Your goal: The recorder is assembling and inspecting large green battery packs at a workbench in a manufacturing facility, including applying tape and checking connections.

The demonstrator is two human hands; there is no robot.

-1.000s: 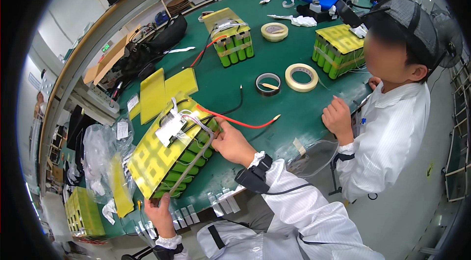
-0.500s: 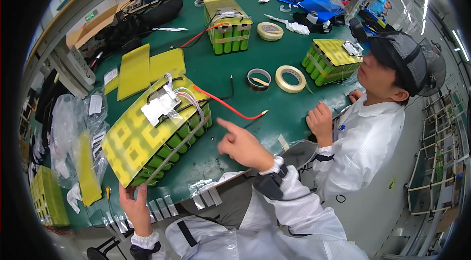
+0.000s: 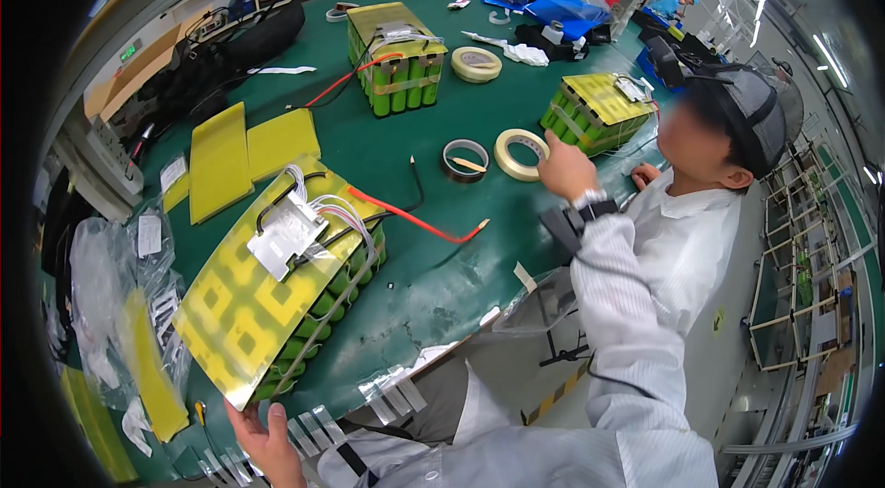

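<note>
left hand [image 3: 267, 446]: thumb apart from fingers, fingers at near corner of big battery pack [image 3: 318, 299], pack just beyond them | right hand [image 3: 567, 173]: index out, can't tell if other fingers are together; cream tape roll [image 3: 504, 156] just left, small battery pack [image 3: 590, 112] just beyond fingertip, contact unclear

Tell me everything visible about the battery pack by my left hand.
The battery pack shows green cylinders under a plastic-looking yellow sheet. On top sit a white plate and bundled thin wires; a red wire and a black wire reach out rightward. It lies slantwise near the table's edge; your left hand touches its near corner.
</note>
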